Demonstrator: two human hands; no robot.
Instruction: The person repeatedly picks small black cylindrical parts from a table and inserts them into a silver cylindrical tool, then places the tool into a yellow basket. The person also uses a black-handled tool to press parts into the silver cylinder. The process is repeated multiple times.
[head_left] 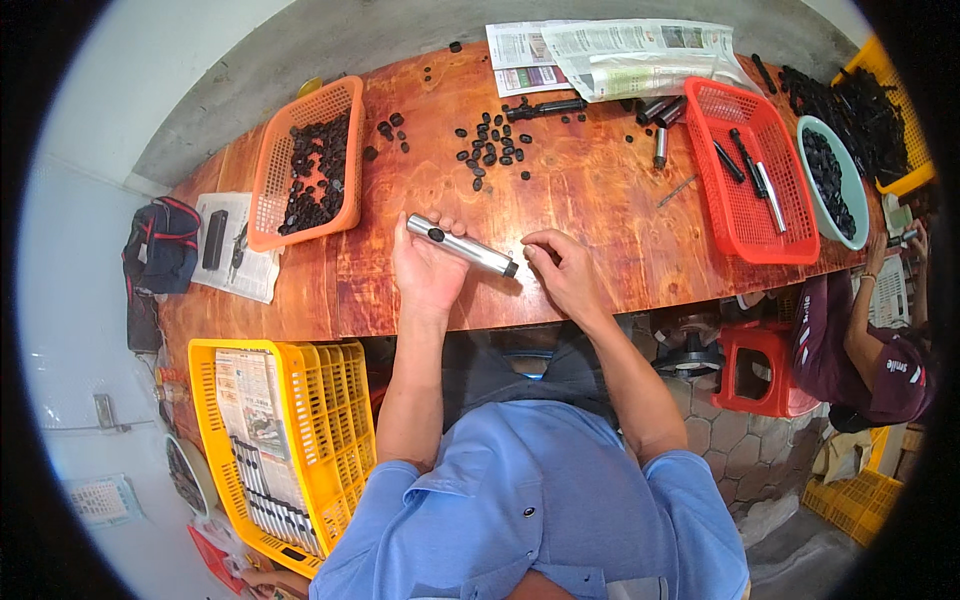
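Note:
A silver metal tube (470,250) with a black oval piece on its side and a black tip lies across my left hand (428,275). The fingers of that hand close around the tube's upper left end, above the table's near edge. Just right of the black tip is my right hand (570,278), apart from the tube. Its thumb and forefinger are pinched together, and whatever they may hold is too small to make out. Farther back on the table lies a loose group of small black oval pieces (489,153), like the one on the tube.
An orange basket (262,215) of black pieces stands left on the wooden table (610,210). At right are a red basket (720,235) with tubes and a pale bowl (860,215). Newspapers (640,55) lie behind. A yellow crate (345,440) stands lower left. A co-worker (880,350) sits right.

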